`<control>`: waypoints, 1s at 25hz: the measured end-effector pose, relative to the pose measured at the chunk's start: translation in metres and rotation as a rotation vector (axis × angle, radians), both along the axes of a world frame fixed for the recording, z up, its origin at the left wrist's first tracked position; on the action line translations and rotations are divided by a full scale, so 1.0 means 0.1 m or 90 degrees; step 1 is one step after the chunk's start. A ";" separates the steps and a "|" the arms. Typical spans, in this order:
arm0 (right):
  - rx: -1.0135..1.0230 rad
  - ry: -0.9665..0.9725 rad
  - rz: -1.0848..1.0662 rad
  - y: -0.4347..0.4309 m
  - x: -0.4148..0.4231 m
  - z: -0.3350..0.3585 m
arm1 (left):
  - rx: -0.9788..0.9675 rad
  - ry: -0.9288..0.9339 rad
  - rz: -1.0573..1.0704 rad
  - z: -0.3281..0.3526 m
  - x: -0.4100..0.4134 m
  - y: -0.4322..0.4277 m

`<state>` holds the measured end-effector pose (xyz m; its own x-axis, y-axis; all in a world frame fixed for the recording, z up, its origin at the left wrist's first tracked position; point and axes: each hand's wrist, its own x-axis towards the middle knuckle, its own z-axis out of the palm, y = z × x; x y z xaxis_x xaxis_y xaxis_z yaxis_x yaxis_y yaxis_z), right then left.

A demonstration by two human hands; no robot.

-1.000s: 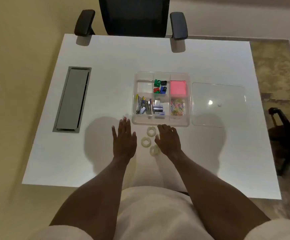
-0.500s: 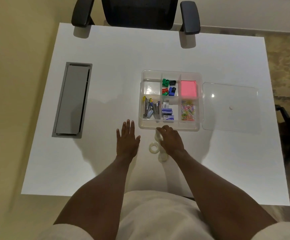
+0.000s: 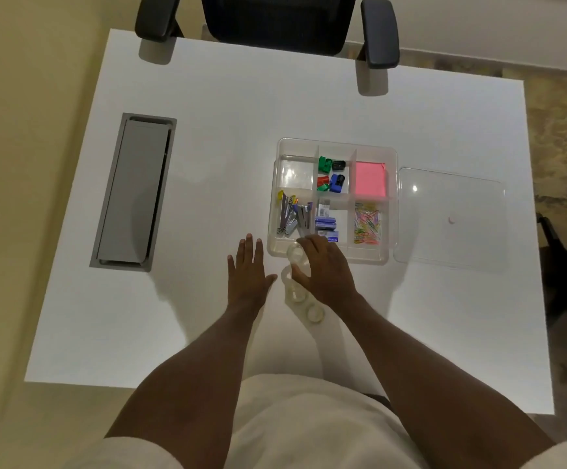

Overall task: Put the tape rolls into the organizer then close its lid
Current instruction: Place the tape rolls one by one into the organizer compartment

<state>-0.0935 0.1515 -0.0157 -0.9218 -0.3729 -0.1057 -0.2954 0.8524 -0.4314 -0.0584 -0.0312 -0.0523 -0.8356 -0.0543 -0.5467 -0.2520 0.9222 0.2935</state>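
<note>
Three clear tape rolls (image 3: 296, 269) sit on the white bench (image 3: 207, 130) just in front of the open organizer (image 3: 390, 204), in a loose line running back toward the person. The right hand (image 3: 322, 269) covers the front two, and its fingers (image 3: 305, 243) curl down around the roll nearest the organizer's front wall; whether that roll is off the bench I cannot tell. The third roll (image 3: 315, 314) lies free beside the wrist. The left hand (image 3: 248, 270) rests flat on the bench, fingers spread, holding nothing.

The far-left compartment (image 3: 297, 174) looks bare, so it seems the natural home for the rolls. Pinching the roll by its outer edge, not its slippery flat face, should give a surer hold; lift it well over the front wall and the staplers (image 3: 292, 216), then set it down flat. The lid (image 3: 451, 218) lies to the organizer's right, touching or just beside it, ready for the last step.
</note>
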 end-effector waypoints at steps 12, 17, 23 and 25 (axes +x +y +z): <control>0.013 -0.068 -0.125 -0.49 -1.73 0.21 | 0.034 0.049 0.008 -0.14 0.07 -0.07; 0.135 -0.100 -0.098 -0.70 -2.12 -0.02 | 0.050 0.054 0.028 -0.28 0.07 -0.08; 0.150 -0.071 -0.111 -0.77 -2.19 -0.26 | 0.032 0.054 0.037 -0.38 0.08 -0.07; 0.133 -0.046 -0.126 -0.74 -2.14 -0.24 | 0.030 0.053 0.035 -0.37 0.08 -0.07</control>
